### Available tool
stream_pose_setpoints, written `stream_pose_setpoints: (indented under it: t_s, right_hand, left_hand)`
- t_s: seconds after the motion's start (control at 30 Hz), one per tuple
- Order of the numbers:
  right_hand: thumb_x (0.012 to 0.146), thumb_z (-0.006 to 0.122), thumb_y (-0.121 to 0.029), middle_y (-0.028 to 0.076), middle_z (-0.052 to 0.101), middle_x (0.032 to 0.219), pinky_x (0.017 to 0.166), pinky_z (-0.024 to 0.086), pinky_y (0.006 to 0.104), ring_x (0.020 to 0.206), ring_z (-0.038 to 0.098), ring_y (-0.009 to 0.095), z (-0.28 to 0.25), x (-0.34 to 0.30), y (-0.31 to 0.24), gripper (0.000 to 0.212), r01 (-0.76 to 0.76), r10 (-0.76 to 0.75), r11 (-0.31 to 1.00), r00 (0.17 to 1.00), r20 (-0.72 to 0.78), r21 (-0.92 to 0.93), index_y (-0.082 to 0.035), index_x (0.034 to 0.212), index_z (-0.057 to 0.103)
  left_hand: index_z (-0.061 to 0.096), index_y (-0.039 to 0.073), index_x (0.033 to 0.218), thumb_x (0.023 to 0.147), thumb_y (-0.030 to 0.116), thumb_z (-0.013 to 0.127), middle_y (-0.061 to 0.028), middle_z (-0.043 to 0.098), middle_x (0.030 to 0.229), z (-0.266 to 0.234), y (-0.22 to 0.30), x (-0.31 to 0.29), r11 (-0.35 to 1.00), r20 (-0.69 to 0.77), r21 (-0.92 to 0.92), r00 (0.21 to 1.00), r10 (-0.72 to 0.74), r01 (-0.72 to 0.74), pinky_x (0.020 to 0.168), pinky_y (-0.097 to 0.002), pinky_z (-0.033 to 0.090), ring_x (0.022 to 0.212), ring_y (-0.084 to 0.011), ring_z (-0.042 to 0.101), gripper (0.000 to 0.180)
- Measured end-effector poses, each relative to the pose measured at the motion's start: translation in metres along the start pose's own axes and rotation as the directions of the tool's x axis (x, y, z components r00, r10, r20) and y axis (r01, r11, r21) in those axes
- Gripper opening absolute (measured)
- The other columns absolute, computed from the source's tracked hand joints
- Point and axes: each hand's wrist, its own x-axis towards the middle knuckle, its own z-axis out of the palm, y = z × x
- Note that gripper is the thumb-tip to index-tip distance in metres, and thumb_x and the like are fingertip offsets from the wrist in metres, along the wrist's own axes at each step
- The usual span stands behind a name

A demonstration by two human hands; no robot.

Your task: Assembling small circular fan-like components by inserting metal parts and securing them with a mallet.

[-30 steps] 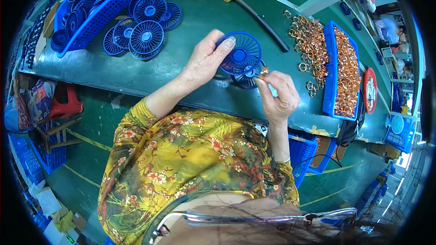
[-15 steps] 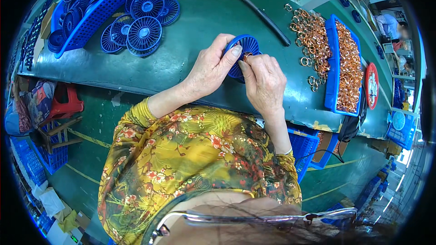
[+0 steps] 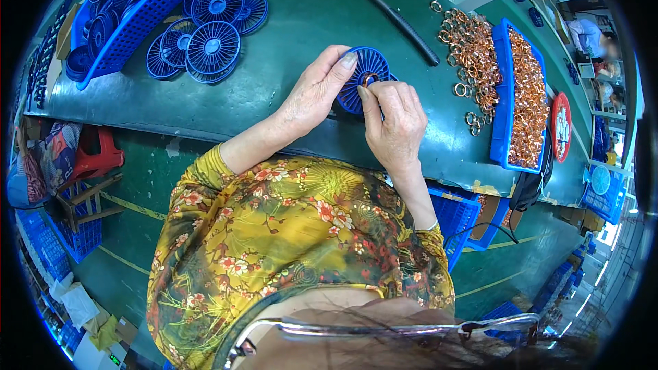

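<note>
My left hand (image 3: pixel 317 92) grips the rim of a round blue plastic fan grille (image 3: pixel 367 68), its thumb on the upper left edge. The grille is tilted above the table, its spoked face toward me. At its hub, my right hand (image 3: pixel 394 116) pinches a small copper-coloured ring (image 3: pixel 371 80) between thumb and forefinger. Whether the ring sits fully on the hub I cannot tell, as the fingers partly cover it. Several more blue grilles (image 3: pixel 212 46) lie stacked on the table at the left.
A blue basket (image 3: pixel 147 24) full of grilles leans at the far left. Beyond my hands lies a hammer (image 3: pixel 391 14) with a black handle. Loose copper rings (image 3: pixel 469 48) are heaped beside a blue tray (image 3: pixel 502 96) filled with rings. A red round lid (image 3: pixel 561 127) stands right of it.
The grille has turned to show more of its face, and the copper ring at its hub is now more visible. Both hands have shifted slightly left.
</note>
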Motion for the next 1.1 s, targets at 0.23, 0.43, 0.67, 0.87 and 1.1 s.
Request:
stream_pose_setpoints:
  t_s: [0.23,0.43,0.67,0.87,1.1]
  right_hand:
    - [0.078,0.069,-0.011,0.008,0.057,0.081,0.063,0.046,0.0379,0.074,0.056,0.027,-0.004,0.004,0.001,0.013,-0.018,0.018,1.0,0.992,0.127,-0.001,-0.008,0.085,0.058]
    - [0.079,0.068,-0.015,0.008,0.059,0.091,0.072,0.044,0.0401,0.083,0.057,0.027,-0.003,0.001,0.001,0.015,-0.063,0.064,0.998,0.988,0.14,-0.012,-0.007,0.089,0.06]
    - [0.073,0.075,-0.03,-0.002,0.065,0.117,0.108,0.024,0.0489,0.127,0.047,0.026,-0.039,0.009,-0.003,0.032,0.155,-0.145,0.985,0.981,0.13,-0.072,-0.013,0.101,0.072]
    - [0.08,0.07,-0.021,0.003,0.061,0.125,0.108,0.03,0.0496,0.128,0.046,0.032,-0.045,-0.003,0.01,0.032,0.071,-0.164,0.923,0.961,0.222,0.378,-0.018,0.111,0.069]
    - [0.09,0.062,-0.025,0.019,0.064,0.103,0.078,0.051,0.0336,0.087,0.064,0.027,-0.051,0.0,0.068,0.033,-0.581,0.58,0.81,0.814,-0.034,-0.085,0.0,0.112,0.063]
  left_hand:
    - [0.051,0.003,0.12,0.101,0.034,0.042,-0.0027,0.058,0.104,0.0,-0.009,0.0,0.989,-0.015,0.144,0.999,0.043,-0.041,0.086,-0.0234,0.043,0.096,-0.0086,0.052,0.037]
    - [0.048,0.006,0.122,0.101,0.035,0.042,-0.0116,0.062,0.101,0.003,-0.009,-0.001,0.95,0.009,0.282,0.991,0.137,-0.134,0.085,-0.0322,0.048,0.096,-0.0198,0.061,0.037]
    - [0.046,-0.001,0.123,0.097,0.029,0.054,-0.0068,0.057,0.111,-0.007,0.008,-0.009,0.993,0.312,-0.115,0.95,0.012,0.025,0.087,-0.0267,0.046,0.103,-0.0107,0.054,0.041]
    - [0.041,0.001,0.129,0.091,0.025,0.063,-0.0085,0.058,0.112,-0.006,0.012,-0.021,0.956,0.462,-0.237,0.886,-0.044,0.172,0.087,-0.0304,0.048,0.1,-0.0132,0.057,0.049]
    - [0.05,0.002,0.122,0.082,0.006,0.067,-0.0164,0.064,0.092,-0.009,-0.011,-0.014,0.576,0.238,0.625,0.832,0.502,-0.526,0.069,-0.0361,0.052,0.077,-0.0316,0.062,0.044]
